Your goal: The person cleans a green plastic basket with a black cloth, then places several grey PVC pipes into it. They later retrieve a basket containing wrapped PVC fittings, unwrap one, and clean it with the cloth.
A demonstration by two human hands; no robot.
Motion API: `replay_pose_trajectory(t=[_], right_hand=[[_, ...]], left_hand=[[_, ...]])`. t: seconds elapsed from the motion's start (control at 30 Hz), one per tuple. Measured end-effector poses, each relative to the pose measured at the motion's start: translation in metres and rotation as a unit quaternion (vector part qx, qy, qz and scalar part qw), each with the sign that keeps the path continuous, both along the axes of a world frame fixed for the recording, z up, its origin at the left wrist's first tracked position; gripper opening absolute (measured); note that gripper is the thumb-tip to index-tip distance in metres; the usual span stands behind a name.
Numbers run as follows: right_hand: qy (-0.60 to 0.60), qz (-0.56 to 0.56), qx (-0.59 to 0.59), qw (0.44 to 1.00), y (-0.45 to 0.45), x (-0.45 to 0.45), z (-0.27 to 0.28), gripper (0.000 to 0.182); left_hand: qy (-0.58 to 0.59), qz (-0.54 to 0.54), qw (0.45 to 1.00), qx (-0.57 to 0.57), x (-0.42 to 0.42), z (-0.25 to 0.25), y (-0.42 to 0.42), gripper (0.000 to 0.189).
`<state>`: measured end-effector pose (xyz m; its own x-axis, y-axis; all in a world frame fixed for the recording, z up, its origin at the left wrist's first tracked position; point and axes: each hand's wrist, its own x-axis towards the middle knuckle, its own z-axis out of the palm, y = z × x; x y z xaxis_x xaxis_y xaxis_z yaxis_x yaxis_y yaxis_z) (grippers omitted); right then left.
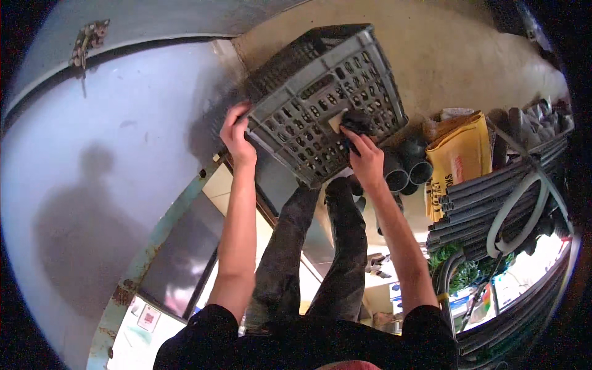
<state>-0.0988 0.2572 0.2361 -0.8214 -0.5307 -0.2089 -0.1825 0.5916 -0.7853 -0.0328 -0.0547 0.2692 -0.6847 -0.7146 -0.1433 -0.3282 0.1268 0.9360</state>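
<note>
A dark grey plastic crate [323, 92] with slotted sides is tilted in front of me, above my legs. My left hand [238, 134] grips its left corner at the rim. Against the crate's slotted face, my right hand [366, 152] holds a bunched black cloth [356, 124]. A small pale rectangular patch [338, 121] shows on that face beside the fingertips. What is inside the crate cannot be seen.
A pale blue metal door [92, 162] with a rusty edge stands at the left. To the right are wide grey pipes [397, 179], a yellow printed sack [462, 152] and a stack of thin dark pipes [481, 203] with a looped white hose [495, 231].
</note>
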Motion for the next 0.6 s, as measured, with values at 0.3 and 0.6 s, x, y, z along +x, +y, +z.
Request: replay_pose_trajectory(t=[0.3, 0.6], right_hand=[[0.149, -0.304, -0.06, 0.939, 0.003, -0.096, -0.01, 0.045], [0.126, -0.034, 0.001, 0.991, 0.004, -0.047, -0.009, 0.052]], left_hand=[[0.037, -0.087, 0.964, -0.25, -0.069, 0.014, 0.055, 0.041], [-0.039, -0.081, 0.963, -0.254, -0.036, 0.015, 0.055, 0.041]])
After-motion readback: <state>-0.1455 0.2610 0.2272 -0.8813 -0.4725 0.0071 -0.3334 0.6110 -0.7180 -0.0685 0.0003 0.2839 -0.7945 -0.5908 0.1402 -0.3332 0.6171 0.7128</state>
